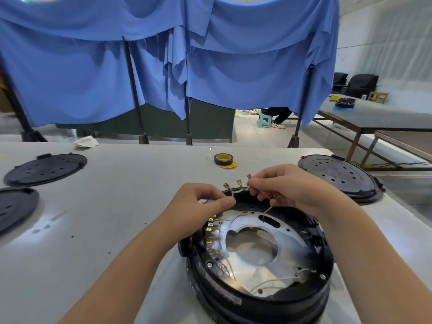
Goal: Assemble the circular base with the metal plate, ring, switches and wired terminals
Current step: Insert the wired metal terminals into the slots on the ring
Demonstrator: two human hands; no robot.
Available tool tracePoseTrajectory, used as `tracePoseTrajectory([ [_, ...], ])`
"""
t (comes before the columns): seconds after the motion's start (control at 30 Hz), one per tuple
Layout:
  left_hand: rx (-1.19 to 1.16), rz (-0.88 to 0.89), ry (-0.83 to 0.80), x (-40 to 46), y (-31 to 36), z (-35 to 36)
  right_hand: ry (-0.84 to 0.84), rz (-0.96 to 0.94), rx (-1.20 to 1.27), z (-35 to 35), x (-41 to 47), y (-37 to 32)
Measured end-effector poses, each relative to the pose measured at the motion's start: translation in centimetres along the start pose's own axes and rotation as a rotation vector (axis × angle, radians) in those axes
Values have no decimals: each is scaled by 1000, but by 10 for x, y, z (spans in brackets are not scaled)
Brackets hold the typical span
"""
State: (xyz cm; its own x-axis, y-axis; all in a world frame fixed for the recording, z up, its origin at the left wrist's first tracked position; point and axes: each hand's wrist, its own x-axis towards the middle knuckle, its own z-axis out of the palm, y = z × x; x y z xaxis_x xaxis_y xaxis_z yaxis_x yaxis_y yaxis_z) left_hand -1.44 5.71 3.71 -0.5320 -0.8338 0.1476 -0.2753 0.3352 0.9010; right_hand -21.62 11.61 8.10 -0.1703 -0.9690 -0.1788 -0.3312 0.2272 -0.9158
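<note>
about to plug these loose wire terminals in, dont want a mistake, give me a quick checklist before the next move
1. Wires held: ok. Left hand and right hand both pinch the white wires.
2. Brass terminals free: ok, three stick up above the hands, clear of the base.
3. Circular base steady: ok, it sits flat on the table.
4. Metal plate seated in the base: ok as far as shown.
5. Switch tabs along the left inner rim reachable: ok, nothing covers them.
6. Which terminal fits which tab: cannot tell.
</note>
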Motion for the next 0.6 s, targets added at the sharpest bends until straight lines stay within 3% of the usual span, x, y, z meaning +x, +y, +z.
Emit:
tracePoseTrajectory([
  [0.37,201,9,-183,-3,1,6,99,-31,-161,7,2,1],
  [0.5,202,-4,-142,-4,3,3,143,-82,-77,13,5,2],
  [0.6,240,-3,-144,-4,6,-2,53,-37,42,13,3,2],
])
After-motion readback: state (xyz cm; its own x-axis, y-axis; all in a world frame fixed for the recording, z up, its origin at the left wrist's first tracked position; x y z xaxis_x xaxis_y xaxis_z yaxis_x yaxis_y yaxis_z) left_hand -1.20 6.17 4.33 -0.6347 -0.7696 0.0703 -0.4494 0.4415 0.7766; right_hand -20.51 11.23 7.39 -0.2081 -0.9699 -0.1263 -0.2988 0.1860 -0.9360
